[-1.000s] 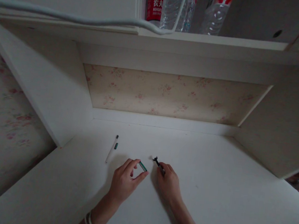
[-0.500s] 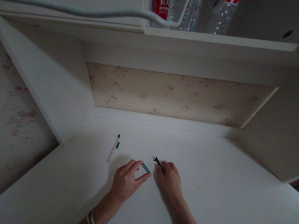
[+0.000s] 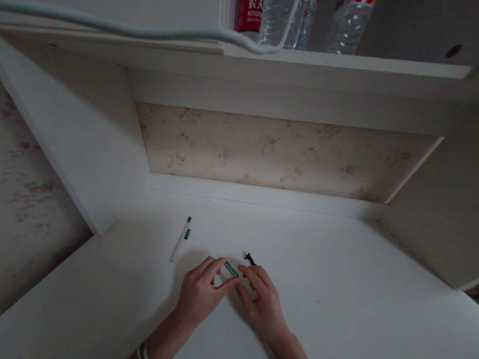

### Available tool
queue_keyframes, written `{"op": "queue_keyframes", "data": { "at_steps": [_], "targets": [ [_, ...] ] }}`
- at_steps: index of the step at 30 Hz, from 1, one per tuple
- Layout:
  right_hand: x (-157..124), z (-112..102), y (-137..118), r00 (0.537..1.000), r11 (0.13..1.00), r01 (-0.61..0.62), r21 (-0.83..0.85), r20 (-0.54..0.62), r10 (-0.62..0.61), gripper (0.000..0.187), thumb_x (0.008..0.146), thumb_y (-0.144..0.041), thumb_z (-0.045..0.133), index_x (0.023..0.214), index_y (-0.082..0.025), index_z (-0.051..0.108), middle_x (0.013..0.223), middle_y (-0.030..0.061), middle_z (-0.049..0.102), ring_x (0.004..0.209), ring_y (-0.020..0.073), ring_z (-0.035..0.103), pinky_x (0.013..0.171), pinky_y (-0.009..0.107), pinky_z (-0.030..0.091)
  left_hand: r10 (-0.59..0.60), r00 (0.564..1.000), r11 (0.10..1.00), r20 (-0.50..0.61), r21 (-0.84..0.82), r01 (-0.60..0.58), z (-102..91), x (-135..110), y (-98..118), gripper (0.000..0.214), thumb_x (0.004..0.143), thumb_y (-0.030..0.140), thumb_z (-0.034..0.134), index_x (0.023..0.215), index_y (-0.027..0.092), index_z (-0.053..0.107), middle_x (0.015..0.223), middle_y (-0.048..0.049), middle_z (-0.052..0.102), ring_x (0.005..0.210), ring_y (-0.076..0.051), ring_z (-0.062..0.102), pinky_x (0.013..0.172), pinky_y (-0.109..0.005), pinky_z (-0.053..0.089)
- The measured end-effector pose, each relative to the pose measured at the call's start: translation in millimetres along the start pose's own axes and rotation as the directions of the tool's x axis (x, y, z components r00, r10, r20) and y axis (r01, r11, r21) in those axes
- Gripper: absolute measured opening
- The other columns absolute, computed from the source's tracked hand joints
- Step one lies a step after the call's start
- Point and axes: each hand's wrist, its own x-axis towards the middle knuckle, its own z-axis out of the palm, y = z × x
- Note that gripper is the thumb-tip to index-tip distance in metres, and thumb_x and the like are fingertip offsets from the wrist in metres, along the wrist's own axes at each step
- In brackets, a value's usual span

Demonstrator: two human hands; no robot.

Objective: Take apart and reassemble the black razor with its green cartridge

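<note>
My left hand (image 3: 199, 295) pinches a small green pen piece (image 3: 230, 269) between thumb and forefinger, just above the white desk (image 3: 337, 304). Close beside it on the right, my right hand (image 3: 261, 304) has its fingers curled and its fingertips almost touch the green piece. Just beyond those fingertips a small black part (image 3: 249, 257) pokes out; whether the hand grips it is unclear. A white pen (image 3: 181, 238) with a dark tip and a green band lies on the desk to the left of both hands.
A floral back panel (image 3: 276, 152) closes the desk alcove, with white side walls left and right. On the shelf above stand several clear water bottles (image 3: 283, 10). A pale cable (image 3: 110, 24) runs along the shelf front.
My right hand has slid left toward the green piece, so the two hands now nearly meet. The left hand has barely moved.
</note>
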Motion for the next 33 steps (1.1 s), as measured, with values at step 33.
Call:
{"op": "queue_keyframes", "data": {
  "at_steps": [33],
  "targets": [
    [-2.0,1.4,-7.5,0.994,0.994,0.102,-0.031,-0.029,-0.102,0.03,0.093,-0.018,0.047,0.12,-0.022,0.058,0.106,0.0099,0.066,0.097,0.022,0.062,0.081,0.037,0.054,-0.235,0.952,0.865,0.194,-0.406,0.296,8.7,1.7,13.3,0.034,0.075,0.041,0.068,0.099,0.017,0.063,0.075,0.0,0.055,0.057,-0.01,0.048,0.053,-0.021,0.045]
  ]
}}
